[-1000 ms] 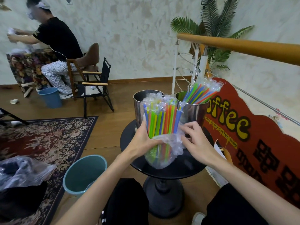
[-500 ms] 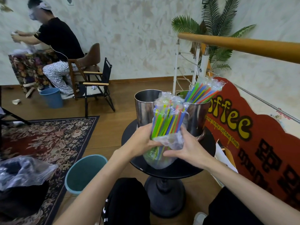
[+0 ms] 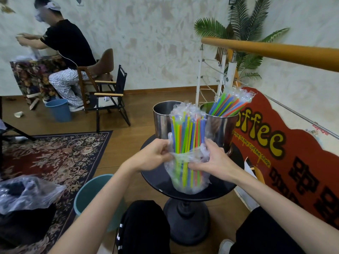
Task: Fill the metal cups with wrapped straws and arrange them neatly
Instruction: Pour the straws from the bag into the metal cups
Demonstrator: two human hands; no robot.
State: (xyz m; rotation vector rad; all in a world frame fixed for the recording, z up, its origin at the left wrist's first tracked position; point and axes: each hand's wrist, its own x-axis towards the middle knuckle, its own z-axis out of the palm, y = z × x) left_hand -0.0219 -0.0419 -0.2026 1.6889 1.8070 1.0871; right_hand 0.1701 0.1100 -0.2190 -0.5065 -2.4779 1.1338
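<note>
Tabletop point(image 3: 161, 182): straw bundle point(image 3: 189, 142) apparently pinched between both hands' fingers point(image 3: 197, 165)

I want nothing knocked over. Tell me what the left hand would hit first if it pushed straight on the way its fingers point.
The left hand points rightward into the straw bundle it already grips; beyond that, probably the right hand, though depth is unclear.

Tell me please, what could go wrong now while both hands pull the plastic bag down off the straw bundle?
1. The left hand and right hand grip only the plastic bag; the straw bundle may fan out and spill.
2. The bundle stands near the edge of the small round table, so straws could drop to the floor.
3. The left metal cup right behind might get knocked.
</note>
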